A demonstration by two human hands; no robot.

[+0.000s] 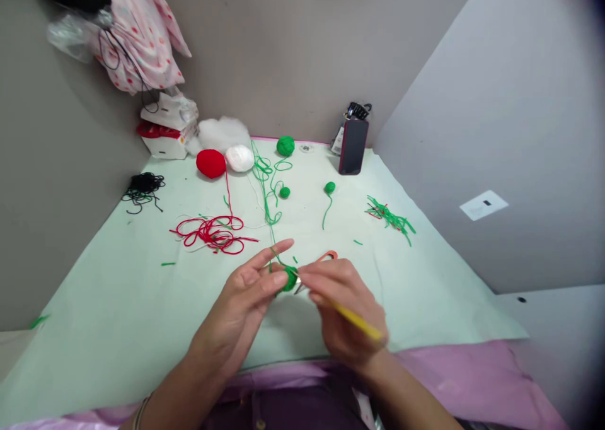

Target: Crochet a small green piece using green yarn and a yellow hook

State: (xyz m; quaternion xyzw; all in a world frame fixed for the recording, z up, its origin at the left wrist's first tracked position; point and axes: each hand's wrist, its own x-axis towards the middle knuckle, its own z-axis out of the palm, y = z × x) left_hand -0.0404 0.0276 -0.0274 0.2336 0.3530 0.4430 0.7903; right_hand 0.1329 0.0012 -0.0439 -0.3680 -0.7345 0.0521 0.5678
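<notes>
Between the thumb and fingers of my left hand [250, 288] is a small green crochet piece [290, 279]. Green yarn [272, 234] runs over the raised left index finger and back across the table. My right hand [350, 304] grips a crochet hook with a yellow handle [357, 319], its tip at the green piece. Under the right hand, partly hidden, lies a tool with an orange handle [331, 255], apparently small scissors. Farther back sit two small green crocheted balls, one at the middle [284, 192] and one to the right [329, 188].
Behind my hands are a red yarn ball [210, 164], a white ball [240, 158], white stuffing [222, 132] and a green yarn ball [285, 145]. Loose red yarn [212, 233], black yarn [144, 187] and green scraps [390, 217] lie about. A phone [353, 147] stands near the wall.
</notes>
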